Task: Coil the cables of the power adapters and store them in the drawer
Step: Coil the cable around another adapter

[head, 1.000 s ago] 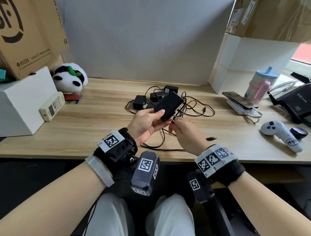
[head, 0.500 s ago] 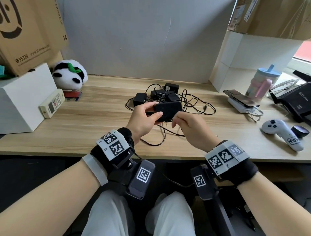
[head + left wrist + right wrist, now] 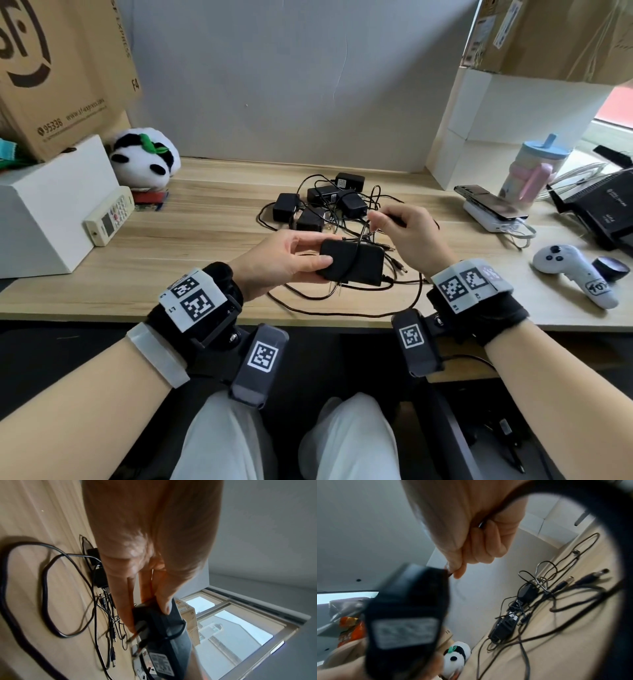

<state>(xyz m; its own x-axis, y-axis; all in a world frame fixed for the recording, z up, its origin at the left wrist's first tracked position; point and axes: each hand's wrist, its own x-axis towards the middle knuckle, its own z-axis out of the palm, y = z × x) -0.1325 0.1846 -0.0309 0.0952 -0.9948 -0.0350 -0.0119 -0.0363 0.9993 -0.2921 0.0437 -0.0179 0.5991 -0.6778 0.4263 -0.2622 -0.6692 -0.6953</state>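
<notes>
Above desk, left hand [image 3: 274, 263] grips adapter [image 3: 352, 262].

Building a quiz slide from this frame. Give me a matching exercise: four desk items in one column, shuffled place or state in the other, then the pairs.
Items
1. held adapter
2. cable
3. panda plush
4. game controller

Places or states
A. lying on the desk at the right edge
B. gripped by the left hand
C. on the desk at the back left
D. pinched by the right hand

Pairs: 1-B, 2-D, 3-C, 4-A
</notes>
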